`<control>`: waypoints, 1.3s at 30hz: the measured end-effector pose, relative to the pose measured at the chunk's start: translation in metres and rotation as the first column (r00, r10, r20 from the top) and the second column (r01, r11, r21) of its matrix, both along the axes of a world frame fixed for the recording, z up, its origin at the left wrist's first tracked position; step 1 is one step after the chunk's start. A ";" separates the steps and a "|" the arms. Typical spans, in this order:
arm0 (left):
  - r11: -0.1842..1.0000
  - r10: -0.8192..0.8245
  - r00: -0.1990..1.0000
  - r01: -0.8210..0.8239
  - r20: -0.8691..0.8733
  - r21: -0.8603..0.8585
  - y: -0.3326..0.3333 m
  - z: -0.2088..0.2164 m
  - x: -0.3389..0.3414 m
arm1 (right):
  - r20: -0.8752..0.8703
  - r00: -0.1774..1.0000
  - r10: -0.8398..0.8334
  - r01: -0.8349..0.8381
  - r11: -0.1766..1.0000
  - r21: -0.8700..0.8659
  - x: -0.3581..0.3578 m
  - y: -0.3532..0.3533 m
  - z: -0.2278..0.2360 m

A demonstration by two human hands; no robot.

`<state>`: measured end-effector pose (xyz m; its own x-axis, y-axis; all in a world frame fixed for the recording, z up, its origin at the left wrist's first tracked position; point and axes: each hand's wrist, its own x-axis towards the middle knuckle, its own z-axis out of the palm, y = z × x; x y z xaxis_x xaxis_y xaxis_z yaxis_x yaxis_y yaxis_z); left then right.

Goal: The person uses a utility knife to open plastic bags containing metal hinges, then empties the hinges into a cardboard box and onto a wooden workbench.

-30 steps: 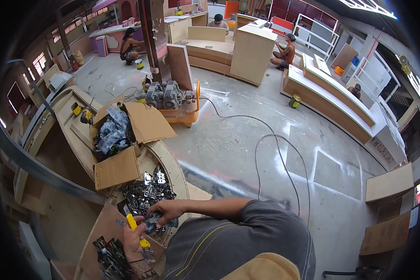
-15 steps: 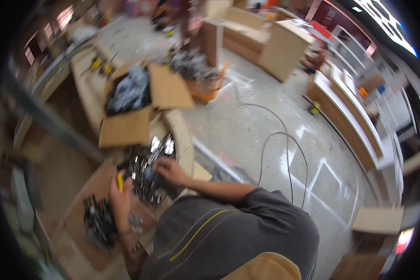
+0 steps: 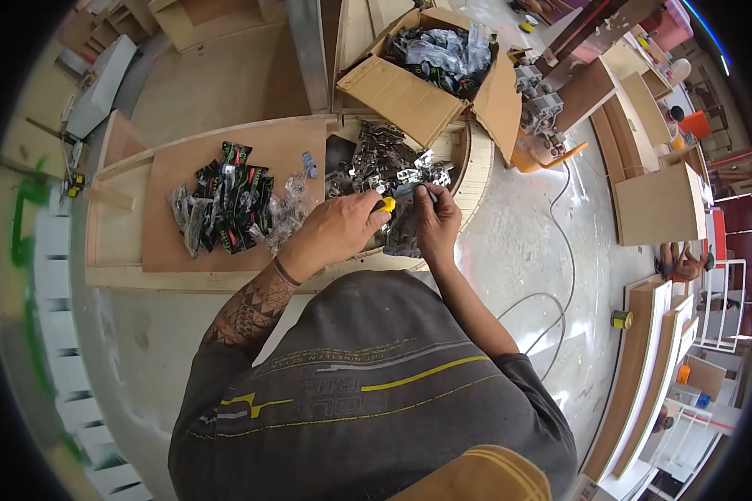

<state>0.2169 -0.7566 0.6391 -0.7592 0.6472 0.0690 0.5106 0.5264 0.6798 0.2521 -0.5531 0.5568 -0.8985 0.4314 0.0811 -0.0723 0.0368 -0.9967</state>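
Note:
My left hand [image 3: 334, 230] is closed around a small yellow-and-black tool [image 3: 387, 204], whose working end I cannot make out. Close to it, my right hand [image 3: 439, 221] pinches a plastic packet [image 3: 403, 235] that hangs between the two hands. Beyond my hands, a pile of shiny metal hinges [image 3: 378, 154] fills a recess in the curved wooden frame [image 3: 478, 163]. Left of my left hand, black and clear packets [image 3: 234, 196] lie heaped on a brown board [image 3: 171, 175], with crumpled clear plastic bags [image 3: 288, 213] beside them.
An open cardboard box [image 3: 401, 98] full of packets stands past the hinges. More metal parts [image 3: 541, 104] sit on an orange cart [image 3: 551, 159] to its right. A cable [image 3: 571, 250] loops over the floor. A grey post [image 3: 309, 58] rises beyond the board.
My view has swung left, so the workpiece now lies straight ahead. My hands have come closer together, the left one still gripping the yellow tool.

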 end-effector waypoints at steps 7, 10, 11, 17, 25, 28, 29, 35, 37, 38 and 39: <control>0.997 0.001 1.000 -0.002 -0.006 -0.071 0.002 -0.001 0.001 | -0.202 0.979 -0.019 0.097 0.918 0.384 0.003 -0.001 0.002; 0.991 0.022 0.999 -0.028 -0.045 -0.129 0.004 0.002 0.002 | -0.300 0.953 -0.031 0.184 0.850 0.494 0.003 0.003 0.011; 0.991 0.028 0.999 -0.034 -0.045 -0.126 0.005 0.000 0.002 | -0.342 0.940 -0.006 0.204 0.813 0.546 0.004 0.004 0.016; 0.981 0.023 0.991 -0.048 -0.134 -0.186 -0.001 -0.027 -0.022 | -0.432 0.901 0.037 0.272 0.728 0.630 0.010 0.008 0.031; 0.970 0.242 0.952 -0.242 -0.186 0.019 -0.057 -0.002 -0.056 | -0.340 0.904 -0.260 0.293 0.955 0.046 -0.009 0.049 0.077; 0.938 0.171 0.979 -0.197 0.114 0.284 -0.020 0.027 -0.043 | -0.257 0.948 -0.186 0.196 0.981 0.013 -0.020 0.039 0.061; 0.917 0.135 0.982 -0.176 0.135 0.359 -0.006 0.028 -0.036 | -0.230 0.960 -0.161 0.159 0.987 -0.030 -0.021 0.035 0.057; 0.939 0.112 0.958 -0.188 0.264 0.286 0.029 -0.001 -0.029 | -0.105 0.989 0.102 -0.121 0.973 -0.197 -0.014 0.014 0.026; 0.871 0.070 0.935 -0.227 0.348 0.436 0.030 -0.024 -0.029 | -0.041 0.943 0.331 -0.289 0.751 -0.594 -0.016 0.016 0.007; 0.819 0.017 0.809 -0.349 0.588 0.456 0.027 -0.026 -0.026 | 0.082 0.897 0.435 -0.295 0.725 -0.622 -0.014 0.013 0.007; 0.765 -0.057 0.625 -0.473 0.778 0.436 0.025 -0.028 -0.022 | 0.191 0.845 0.499 -0.272 0.708 -0.651 -0.010 0.010 0.007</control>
